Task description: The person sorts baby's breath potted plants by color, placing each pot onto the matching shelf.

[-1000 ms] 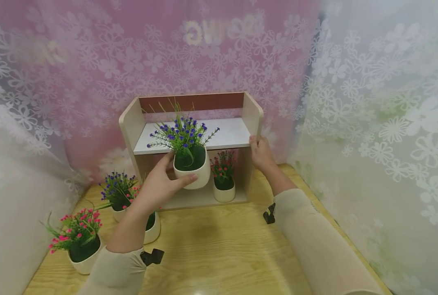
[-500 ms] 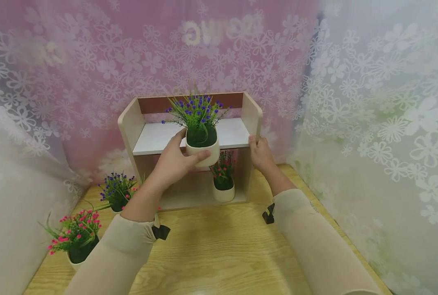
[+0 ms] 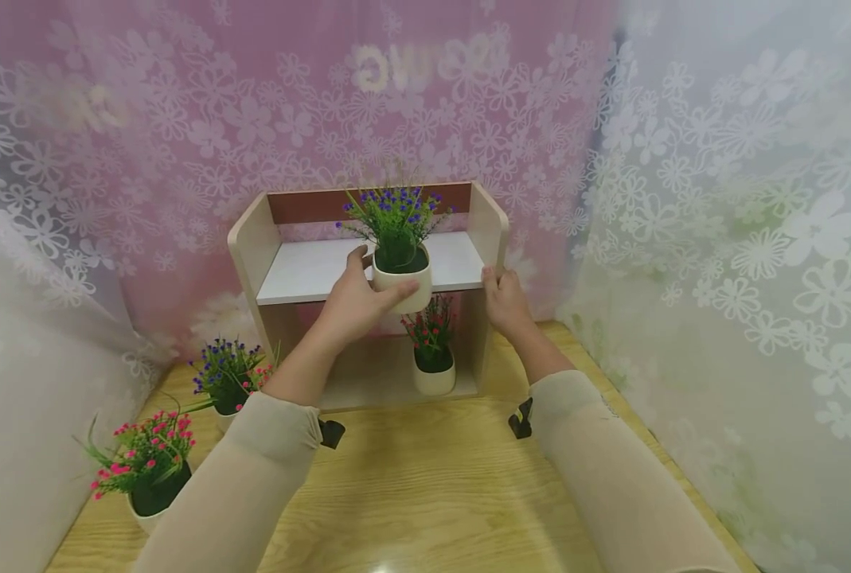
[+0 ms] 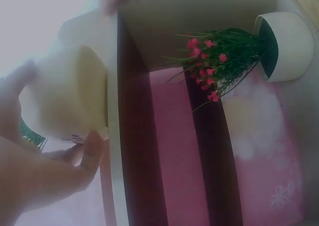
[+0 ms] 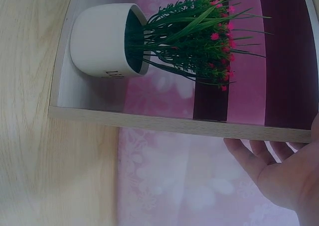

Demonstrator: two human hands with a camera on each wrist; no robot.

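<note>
In the head view my left hand (image 3: 357, 302) holds a white flowerpot with blue-purple artificial flowers (image 3: 400, 243), thumb across its front and fingers round its left side. The pot is upright at the front edge of the upper board of a small wooden shelf (image 3: 303, 259). In the left wrist view the pot's base (image 4: 92, 86) is close to that board's edge; whether they touch I cannot tell. My right hand (image 3: 509, 304) grips the shelf's right side panel, thumb at the front edge. The right wrist view has its fingers (image 5: 246, 156) against the panel's outer face.
A potted plant with red flowers (image 3: 435, 370) stands in the lower compartment at the right. On the wooden table (image 3: 411, 485) at the left are a pink-flowered pot (image 3: 149, 477) and a blue-flowered pot (image 3: 228, 378), partly behind my left arm. Floral curtains (image 3: 203, 119) surround the table.
My left hand has carried the blue-flowered pot up, rightward and farther back, to the upper board's front edge. The right hand has stayed on the side panel.
</note>
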